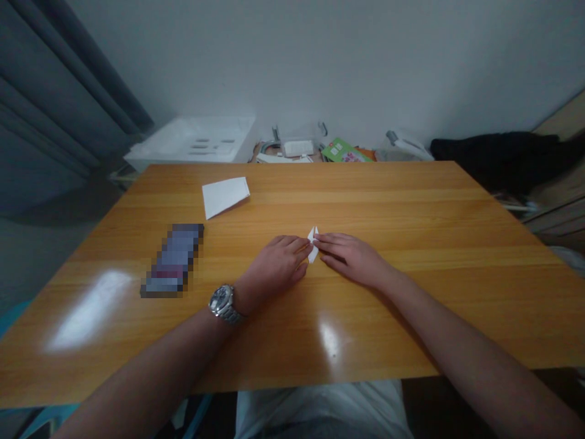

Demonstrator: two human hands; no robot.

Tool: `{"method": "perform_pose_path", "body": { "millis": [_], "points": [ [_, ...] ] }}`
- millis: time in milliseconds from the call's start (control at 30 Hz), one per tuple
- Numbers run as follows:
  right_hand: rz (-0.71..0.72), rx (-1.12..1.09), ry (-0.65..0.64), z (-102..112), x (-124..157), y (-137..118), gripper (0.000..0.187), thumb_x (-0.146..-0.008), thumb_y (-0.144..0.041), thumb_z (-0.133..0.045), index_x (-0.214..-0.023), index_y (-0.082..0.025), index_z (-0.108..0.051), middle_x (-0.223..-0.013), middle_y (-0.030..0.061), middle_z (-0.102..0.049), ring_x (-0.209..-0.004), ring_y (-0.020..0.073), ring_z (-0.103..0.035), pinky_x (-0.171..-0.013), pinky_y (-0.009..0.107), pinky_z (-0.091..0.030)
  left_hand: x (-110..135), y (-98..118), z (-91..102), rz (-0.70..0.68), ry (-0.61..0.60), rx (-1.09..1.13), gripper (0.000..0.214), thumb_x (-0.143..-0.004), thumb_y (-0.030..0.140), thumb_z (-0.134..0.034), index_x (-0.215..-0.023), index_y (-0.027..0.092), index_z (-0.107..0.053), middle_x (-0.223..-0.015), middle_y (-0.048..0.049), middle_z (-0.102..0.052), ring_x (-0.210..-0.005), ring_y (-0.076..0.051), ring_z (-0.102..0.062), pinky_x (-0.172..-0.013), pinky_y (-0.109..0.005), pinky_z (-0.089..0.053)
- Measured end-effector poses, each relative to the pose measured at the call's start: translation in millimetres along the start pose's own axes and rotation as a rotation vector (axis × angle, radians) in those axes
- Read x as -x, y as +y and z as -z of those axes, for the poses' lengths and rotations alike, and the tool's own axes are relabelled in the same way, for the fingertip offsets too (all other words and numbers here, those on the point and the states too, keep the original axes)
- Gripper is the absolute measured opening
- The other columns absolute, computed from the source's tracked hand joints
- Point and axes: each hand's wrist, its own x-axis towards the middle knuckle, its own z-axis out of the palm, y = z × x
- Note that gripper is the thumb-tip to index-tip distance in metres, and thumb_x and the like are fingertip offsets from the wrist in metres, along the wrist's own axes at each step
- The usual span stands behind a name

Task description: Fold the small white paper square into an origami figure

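A small folded piece of white paper (313, 252) lies on the wooden table, narrow and pointed at both ends, with a slit at its far end. From the left, my left hand (284, 257) touches it with stretched fingertips, the thumb apart and lower down. My right hand (348, 255) reaches it from the other side, its outstretched fingertips resting on the paper's right edge and its thumb held away. The fingertips of both hands hide the paper's middle. A metal watch (223, 303) is on my left wrist.
A larger white sheet of paper (225, 196) lies at the back left of the table (411, 201). A phone-like device, pixelated (173, 261), is left of my hands. Behind the table stand a white plastic bin (196, 137) and a green booklet (345, 150) among clutter.
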Motion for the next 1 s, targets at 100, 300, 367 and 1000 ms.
{"method": "perform_pose_path", "body": {
  "millis": [100, 300, 367, 1000],
  "points": [
    [-0.002, -0.021, -0.001, 0.4, 1.6, -1.2, 0.041, -0.101, -0.023, -0.054, -0.142, -0.022, -0.06, -0.146, 0.0121, -0.06, -0.134, 0.0261, -0.058, -0.113, 0.051, -0.048, -0.5, 1.4, -0.5, -0.001, -0.007, -0.035, 0.035, -0.101, 0.025, -0.049, -0.131, 0.012, -0.059, -0.123, -0.0115, -0.066, -0.113, -0.026, -0.061, -0.103, -0.043, -0.047],
    [0.003, 0.021, 0.005, -1.4, 3.1, -3.7, 0.04, -0.101, -0.023, -0.055, -0.14, -0.021, -0.062, -0.146, 0.0133, -0.06, -0.134, 0.0265, -0.059, -0.116, 0.05, -0.047, -2.0, 5.9, -1.6, 0.012, 0.002, -0.075, 0.033, -0.1, 0.022, -0.05, -0.131, 0.013, -0.059, -0.121, -0.0112, -0.066, -0.112, -0.026, -0.061, -0.102, -0.042, -0.046],
    [-0.006, 0.033, 0.005, -0.9, 3.1, -5.6, 0.04, -0.1, -0.023, -0.056, -0.14, -0.02, -0.062, -0.145, 0.014, -0.061, -0.133, 0.0277, -0.059, -0.115, 0.051, -0.047, -2.4, 6.5, -2.4, 0.011, 0.003, -0.079, 0.033, -0.1, 0.022, -0.05, -0.13, 0.013, -0.059, -0.121, -0.0114, -0.066, -0.112, -0.026, -0.061, -0.102, -0.041, -0.045],
    [-0.013, 0.061, -0.038, 6.0, 1.4, -8.8, 0.041, -0.101, -0.03, -0.055, -0.142, -0.024, -0.059, -0.146, 0.0123, -0.06, -0.133, 0.0289, -0.058, -0.111, 0.052, -0.05, 1.0, 6.1, -5.1, -0.024, -0.001, -0.056, 0.038, -0.101, 0.032, -0.053, -0.136, 0.016, -0.056, -0.134, -0.0121, -0.064, -0.125, -0.026, -0.058, -0.111, -0.042, -0.04]
  ]
}}
